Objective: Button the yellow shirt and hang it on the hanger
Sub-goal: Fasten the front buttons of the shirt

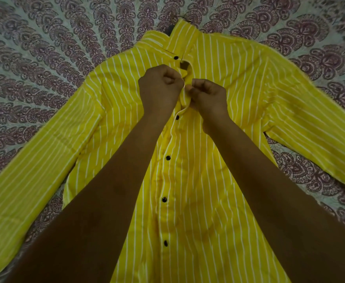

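Observation:
The yellow shirt [224, 94] with thin white stripes lies front-up on the bed, sleeves spread out to both sides. Several black buttons run down its placket, and the lower ones sit closed. High on the chest, my left hand [160, 89] pinches the placket's left edge with curled fingers. My right hand [207, 97] pinches the facing edge just beside it. Between the two hands the fabric bunches up, and the button there is hidden. Above them the neck gapes open below the collar button [176, 57]. A hanger hook [183, 17] pokes out above the collar.
A patterned bedsheet [45, 64] in purple and pale green covers the whole surface under the shirt. Both my forearms reach up over the shirt's lower front and hide part of it.

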Available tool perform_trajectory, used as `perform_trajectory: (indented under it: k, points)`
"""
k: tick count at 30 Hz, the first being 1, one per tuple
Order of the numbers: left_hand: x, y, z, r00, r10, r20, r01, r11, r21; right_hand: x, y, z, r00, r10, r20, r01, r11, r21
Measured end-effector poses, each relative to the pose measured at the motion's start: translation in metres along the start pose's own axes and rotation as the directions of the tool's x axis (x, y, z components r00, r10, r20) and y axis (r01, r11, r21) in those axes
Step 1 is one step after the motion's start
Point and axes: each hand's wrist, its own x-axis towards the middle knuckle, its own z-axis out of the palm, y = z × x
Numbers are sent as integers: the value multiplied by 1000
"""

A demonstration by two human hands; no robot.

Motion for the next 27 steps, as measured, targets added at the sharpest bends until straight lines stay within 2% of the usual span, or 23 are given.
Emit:
perform_trajectory:
  k: [4, 9, 14, 17, 21, 27]
  points:
    - [3, -8, -4, 980, -129, 152, 166, 950, -264, 0, 0, -3, 990, 95, 101, -106, 989, 104]
    - [5, -9, -3, 973, -146, 182, 201, 920, -336, 3, 4, -4, 990, 102, 92, -106, 994, 37]
    - [11, -8, 2, 984, -120, 132, 150, 957, -247, 1, 11, -3, 997, -66, 48, 71, 992, -104]
    - [14, -9, 3, 987, -102, 125, 123, 977, -174, 1, 12, -2, 992, -122, 28, 125, 977, -171]
    - [15, -12, 2, 983, -113, 146, 138, 975, -176, 0, 11, 0, 987, -155, 38, 159, 978, -138]
    - [11, -10, 1, 982, -124, 143, 150, 970, -190, 7, 7, -3, 995, -98, 32, 100, 994, -54]
